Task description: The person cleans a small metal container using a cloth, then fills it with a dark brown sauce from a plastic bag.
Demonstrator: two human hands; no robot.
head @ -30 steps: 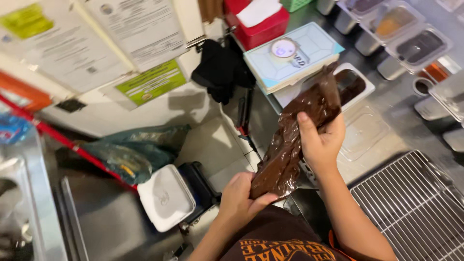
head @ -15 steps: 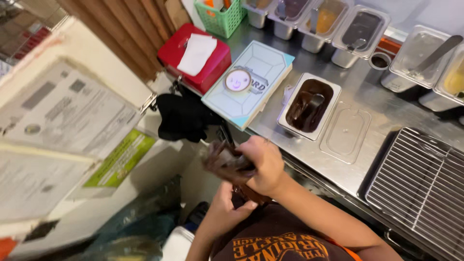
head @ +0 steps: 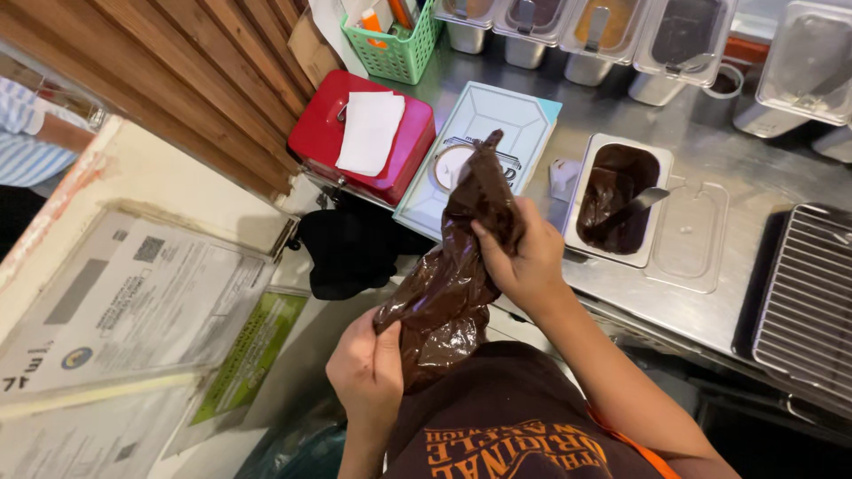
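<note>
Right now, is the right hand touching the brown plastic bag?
Touching. The head view shows the right hand closed around the upper part of the brown plastic bag, fingers pressed into it.

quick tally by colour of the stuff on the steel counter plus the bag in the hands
Brown, 2: crumpled brown plastic bag gripped by left hand and right hand; brown paste in the rectangular steel pan
Red, 1: red metal box
Green, 1: green plastic basket
Pale blue, 1: flat pale blue carton
White, 1: folded white paper
Total: 6
</note>
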